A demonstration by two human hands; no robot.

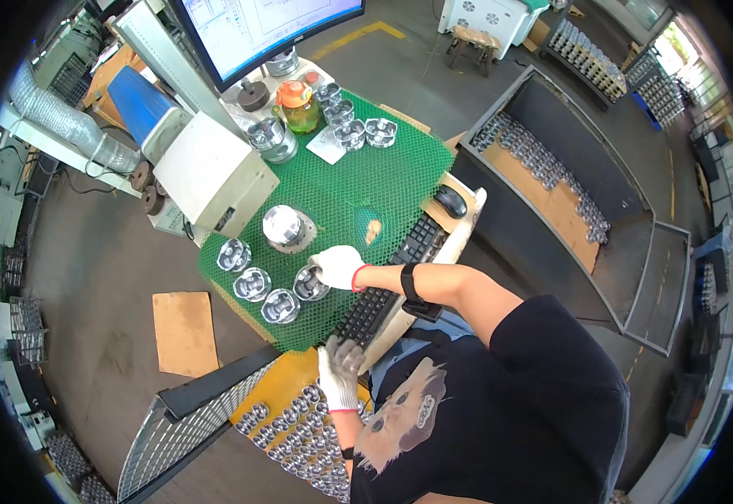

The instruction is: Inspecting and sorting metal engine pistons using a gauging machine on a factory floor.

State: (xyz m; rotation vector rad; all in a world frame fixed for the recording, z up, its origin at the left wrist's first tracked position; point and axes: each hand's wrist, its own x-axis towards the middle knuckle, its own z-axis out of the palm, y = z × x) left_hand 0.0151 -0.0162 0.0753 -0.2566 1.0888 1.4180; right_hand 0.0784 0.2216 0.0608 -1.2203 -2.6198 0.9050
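My right hand (338, 267), in a white glove, has its fingers closed around the edge of a silver metal piston (309, 285) on the green mesh mat (333, 193). My left hand (338, 378), also gloved, is beside the keyboard's near end, above the bin of pistons. A blurred grey piston (348, 356) appears to be in its fingers; its outline is smeared. Three more pistons, one of them a near piston (280, 307), lie left of my right hand. Behind them a bright piston (283, 224) sits on a round metal base (303, 237).
A black keyboard (370, 312) and mouse (450, 201) line the mat's right edge. Farther back are a monitor (270, 34), a grey box (215, 175), an orange-lidded bottle (300, 107) and several pistons. A mesh-sided bin (190, 428) holds piston rows; a dark metal cart (564, 126) stands right.
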